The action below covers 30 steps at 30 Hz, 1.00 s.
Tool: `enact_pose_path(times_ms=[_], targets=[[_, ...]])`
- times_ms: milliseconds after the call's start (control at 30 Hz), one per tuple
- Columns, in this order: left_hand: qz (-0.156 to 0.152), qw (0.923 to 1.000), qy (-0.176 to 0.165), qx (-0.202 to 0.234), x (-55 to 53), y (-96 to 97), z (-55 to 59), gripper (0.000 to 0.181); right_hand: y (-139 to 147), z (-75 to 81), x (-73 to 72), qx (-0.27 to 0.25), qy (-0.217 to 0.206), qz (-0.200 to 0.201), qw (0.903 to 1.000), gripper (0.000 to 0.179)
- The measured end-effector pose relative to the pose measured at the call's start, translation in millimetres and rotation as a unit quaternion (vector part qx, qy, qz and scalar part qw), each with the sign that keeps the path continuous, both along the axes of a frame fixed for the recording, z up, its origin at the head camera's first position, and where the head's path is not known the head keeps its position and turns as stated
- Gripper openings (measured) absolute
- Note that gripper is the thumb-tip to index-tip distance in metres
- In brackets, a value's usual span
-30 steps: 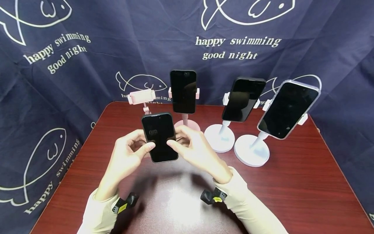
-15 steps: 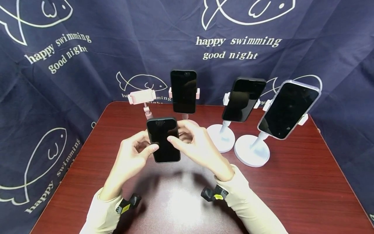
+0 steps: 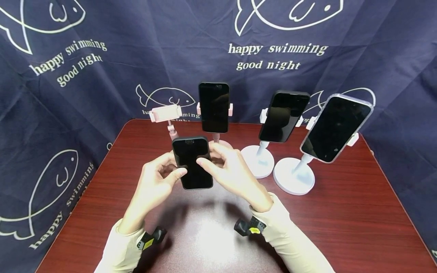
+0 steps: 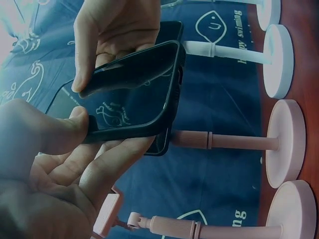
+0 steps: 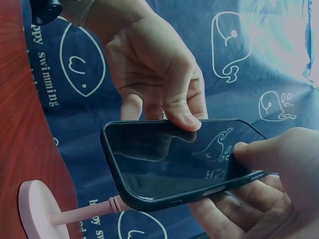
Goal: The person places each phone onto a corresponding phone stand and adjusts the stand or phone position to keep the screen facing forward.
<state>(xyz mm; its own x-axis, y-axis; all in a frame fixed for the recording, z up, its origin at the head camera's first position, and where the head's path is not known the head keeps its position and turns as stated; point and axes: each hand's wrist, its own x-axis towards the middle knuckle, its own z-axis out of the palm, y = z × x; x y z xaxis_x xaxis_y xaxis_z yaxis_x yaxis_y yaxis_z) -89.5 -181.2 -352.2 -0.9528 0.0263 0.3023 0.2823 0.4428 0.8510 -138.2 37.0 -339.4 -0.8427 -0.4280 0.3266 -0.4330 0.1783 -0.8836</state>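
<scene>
A dark smartphone in a black case is held upright above the table, its dark screen facing me. My left hand grips its left edge, thumb on the screen and fingers behind. From the right side my right hand holds it too, the thumb pressed on the glass a little higher. In the left wrist view the smartphone shows its thick case rim, with fingers supporting it from below. Both thumbs lie on the smartphone in the right wrist view. The fingertips behind it are partly hidden.
A pink phone stand with a bare clamp stands behind the left hand. To its right, a pink stand carries a black phone. Two white stands hold another black phone and a light-cased phone. A blue curtain hangs behind the red-brown table.
Both hands have brought the smartphone slightly right and tipped its top back. The right thumb sits higher on the screen than a second ago. The stands keep their places.
</scene>
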Motion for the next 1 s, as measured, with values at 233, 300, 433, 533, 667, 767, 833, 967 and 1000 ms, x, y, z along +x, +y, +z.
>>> enact_pose_path(times_ms=[233, 300, 433, 533, 667, 767, 833, 967, 1000], targets=[[0.000, 1.0000, 0.002, 0.007, 0.4, 0.4, 1.9, 0.017, 2, -0.7, 0.3, 0.005, -0.012, -0.009, 0.9999, 0.013], [0.001, 1.0000, 0.002, 0.009, 0.3, 0.3, 2.7, 0.017, 2, -0.4, 0.5, 0.010, -0.009, -0.012, 0.9998, 0.012], [0.001, 0.9998, 0.000, 0.018, 0.1, -0.1, 4.8, 0.015, 2, 0.4, 1.4, 0.012, -0.011, -0.015, 0.9998, 0.010], [-0.001, 0.9994, -0.003, 0.034, 0.1, -0.1, 7.3, 0.014, 2, -1.3, 1.4, 0.002, -0.025, -0.006, 0.9997, 0.011], [0.000, 0.9974, -0.006, 0.071, 0.0, 0.9, 11.0, 0.013, 1, -3.2, 1.5, -0.013, -0.043, 0.011, 0.9989, 0.014], [0.004, 0.9951, 0.000, 0.098, -0.2, 2.3, 13.3, 0.013, 0, -3.7, 2.0, -0.016, -0.050, 0.017, 0.9985, 0.014], [0.008, 0.9928, 0.008, 0.120, -0.5, 3.2, 14.5, 0.015, 0, -3.6, 2.6, -0.019, -0.054, 0.021, 0.9981, 0.014], [0.010, 0.9846, 0.033, 0.171, -1.9, 4.7, 16.6, 0.019, -1, -2.1, 4.4, -0.028, -0.050, 0.027, 0.9980, 0.014], [0.006, 0.9824, 0.038, 0.183, -2.5, 4.9, 17.4, 0.020, -2, -1.5, 4.8, -0.031, -0.046, 0.027, 0.9981, 0.014]])
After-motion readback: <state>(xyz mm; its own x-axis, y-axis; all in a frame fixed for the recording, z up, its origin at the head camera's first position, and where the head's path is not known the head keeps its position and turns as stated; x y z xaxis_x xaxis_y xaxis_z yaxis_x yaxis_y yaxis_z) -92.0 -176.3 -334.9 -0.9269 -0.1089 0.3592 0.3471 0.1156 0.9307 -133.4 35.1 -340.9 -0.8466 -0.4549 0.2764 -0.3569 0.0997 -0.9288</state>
